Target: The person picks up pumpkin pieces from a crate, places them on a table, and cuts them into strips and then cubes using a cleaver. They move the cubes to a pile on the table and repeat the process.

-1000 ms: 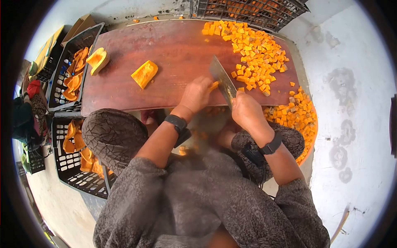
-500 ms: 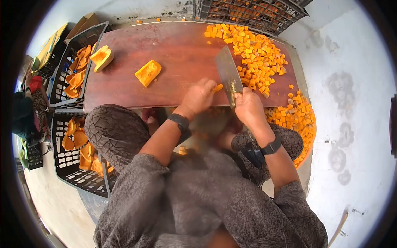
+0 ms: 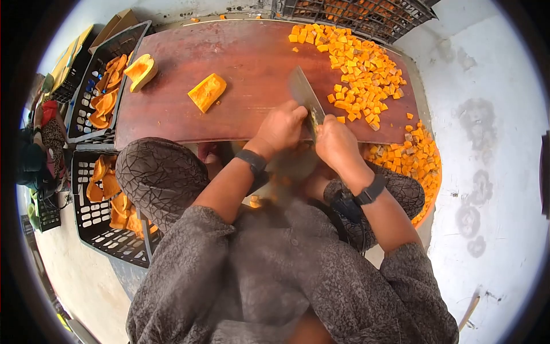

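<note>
My right hand (image 3: 338,143) grips the handle of a cleaver (image 3: 306,96), its broad blade standing on edge over the red-brown board and pointing away from me. Close against the blade's left side is my left hand (image 3: 281,129), fingers closed and fingertips by the steel. Whatever they pinch is hidden. Left of the hands lies a thick wedge of pumpkin (image 3: 207,93), with a hollowed pumpkin piece (image 3: 141,73) farther left. Many pumpkin cubes (image 3: 366,71) are heaped on the board right of the blade.
The board (image 3: 246,57) spans the space before my knees. Beside its right end, an orange-rimmed container (image 3: 437,172) holds more cubes. Black crates (image 3: 91,226) of pumpkin pieces stand at left; another crate (image 3: 355,17) stands behind the board. A person (image 3: 43,137) is at far left.
My left hand has moved right, up to the cleaver blade. The orange strip that showed at its fingertips is out of sight. The cleaver has shifted slightly left and tilted more.
</note>
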Demonstrator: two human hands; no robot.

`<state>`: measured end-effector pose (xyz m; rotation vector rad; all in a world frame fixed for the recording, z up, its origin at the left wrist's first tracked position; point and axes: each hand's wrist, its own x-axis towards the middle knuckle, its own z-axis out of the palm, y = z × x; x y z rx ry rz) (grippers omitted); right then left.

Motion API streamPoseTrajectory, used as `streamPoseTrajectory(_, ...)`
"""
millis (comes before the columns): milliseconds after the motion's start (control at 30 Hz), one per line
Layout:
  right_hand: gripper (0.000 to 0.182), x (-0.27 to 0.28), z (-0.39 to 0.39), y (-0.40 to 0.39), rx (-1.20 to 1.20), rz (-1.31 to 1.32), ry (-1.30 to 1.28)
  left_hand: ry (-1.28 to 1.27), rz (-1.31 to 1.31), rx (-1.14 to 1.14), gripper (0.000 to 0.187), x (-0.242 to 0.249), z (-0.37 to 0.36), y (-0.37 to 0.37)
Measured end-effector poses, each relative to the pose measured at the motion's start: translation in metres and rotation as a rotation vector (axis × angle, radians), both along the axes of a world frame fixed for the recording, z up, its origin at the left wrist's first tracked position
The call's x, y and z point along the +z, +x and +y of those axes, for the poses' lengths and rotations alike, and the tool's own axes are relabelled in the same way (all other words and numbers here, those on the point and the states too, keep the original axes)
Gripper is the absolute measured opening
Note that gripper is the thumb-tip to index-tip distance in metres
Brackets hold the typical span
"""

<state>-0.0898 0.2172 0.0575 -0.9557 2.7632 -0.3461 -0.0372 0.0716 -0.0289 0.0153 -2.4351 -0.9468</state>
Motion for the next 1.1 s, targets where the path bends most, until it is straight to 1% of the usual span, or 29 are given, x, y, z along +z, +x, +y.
streamPoseTrajectory(133,0.017,-0.017,-0.014,-0.009,-0.027,0.067,-0.086,-0.023,-0.025,-0.023,0.017,-0.002,-0.002,0.005)
streamPoseTrajectory(200,0.021,-0.018,-0.013,-0.026,-0.050,0.099,-0.193,-0.087,-0.060,-0.023,0.023,0.000,-0.004,0.008)
streamPoseTrajectory(233,0.021,-0.012,-0.009,-0.031,-0.046,0.147,-0.174,-0.070,-0.050,-0.030,0.028,0.003,-0.005,0.010)
streamPoseTrajectory(267,0.019,-0.014,-0.004,-0.038,-0.077,0.201,-0.209,-0.079,-0.043,-0.009,0.028,0.005,-0.005,0.009)
streamPoseTrajectory(300,0.019,-0.029,0.007,-0.051,-0.036,0.330,-0.232,-0.020,-0.056,-0.006,0.023,0.005,-0.003,0.007)
streamPoseTrajectory(333,0.019,-0.019,0.008,-0.049,-0.018,0.327,-0.233,0.043,-0.070,-0.004,0.018,0.001,-0.001,0.006)
streamPoseTrajectory(367,0.021,-0.009,0.012,-0.045,-0.100,0.163,-0.297,0.122,-0.102,-0.047,0.025,-0.004,-0.003,0.002)
streamPoseTrajectory(400,0.023,-0.003,0.015,-0.041,-0.182,-0.003,-0.357,0.124,-0.105,-0.033,0.025,-0.006,-0.004,-0.002)
streamPoseTrajectory(433,0.023,-0.004,0.020,-0.037,-0.171,-0.009,-0.357,0.099,0.070,0.015,0.025,-0.008,-0.004,-0.005)
streamPoseTrajectory(467,0.022,-0.007,0.026,-0.034,-0.129,-0.079,-0.353,0.072,0.247,0.064,0.024,-0.010,-0.007,-0.007)
streamPoseTrajectory(500,0.021,-0.009,0.031,-0.031,-0.089,-0.148,-0.347,0.071,0.244,0.074,0.024,-0.004,-0.012,-0.006)
streamPoseTrajectory(533,0.021,-0.010,0.034,-0.024,-0.083,-0.154,-0.346,0.050,0.279,0.207,0.025,0.007,-0.019,-0.002)
streamPoseTrajectory(567,0.020,-0.012,0.037,-0.016,-0.055,-0.223,-0.351,0.025,0.315,0.337,0.025,0.020,-0.027,0.001)
streamPoseTrajectory(600,0.020,-0.013,0.039,-0.009,-0.026,-0.295,-0.355,0.021,0.311,0.342,0.025,0.028,-0.038,0.004)
streamPoseTrajectory(633,0.020,-0.015,0.039,-0.004,0.003,-0.366,-0.360,-0.102,0.282,0.480,0.026,0.033,-0.053,0.009)
streamPoseTrajectory(667,0.020,-0.016,0.039,-0.004,0.008,-0.371,-0.364,-0.227,0.253,0.616,0.026,0.038,-0.068,0.014)
streamPoseTrajectory(733,0.028,-0.020,0.039,-0.004,0.022,-0.243,-0.259,-0.188,-0.036,0.717,0.037,0.040,-0.095,0.027)
streamPoseTrajectory(800,0.029,-0.024,0.042,-0.019,-0.011,-0.199,-0.242,-0.286,-0.177,0.861,0.039,0.036,-0.116,0.040)
streamPoseTrajectory(833,0.030,-0.025,0.044,-0.028,-0.047,-0.157,-0.221,-0.288,-0.178,0.859,0.039,0.032,-0.124,0.047)
streamPoseTrajectory(867,0.030,-0.025,0.047,-0.037,-0.052,-0.158,-0.222,-0.242,-0.249,0.893,0.038,0.027,-0.130,0.053)
streamPoseTrajectory(900,0.030,-0.024,0.048,-0.047,-0.117,-0.111,-0.193,-0.194,-0.319,0.924,0.038,0.023,-0.135,0.057)
streamPoseTrajectory(933,0.030,-0.018,0.046,-0.053,-0.187,-0.062,-0.164,-0.195,-0.313,0.912,0.038,0.020,-0.139,0.060)
streamPoseTrajectory(967,0.029,-0.009,0.046,-0.058,-0.205,-0.002,-0.120,-0.145,-0.331,0.913,0.035,0.016,-0.140,0.062)
streamPoseTrajectory(1000,0.029,-0.007,0.047,-0.063,-0.229,0.006,-0.120,-0.096,-0.350,0.908,0.033,0.014,-0.138,0.062)
streamPoseTrajectory(1033,0.029,-0.006,0.050,-0.068,-0.193,0.079,-0.124,-0.095,-0.342,0.882,0.033,0.016,-0.138,0.060)
streamPoseTrajectory(1067,0.028,-0.005,0.054,-0.072,-0.156,0.153,-0.126,0.031,-0.382,0.865,0.035,0.018,-0.138,0.058)
streamPoseTrajectory(1100,0.028,-0.008,0.058,-0.075,-0.175,0.161,-0.123,0.158,-0.426,0.850,0.037,0.023,-0.134,0.054)
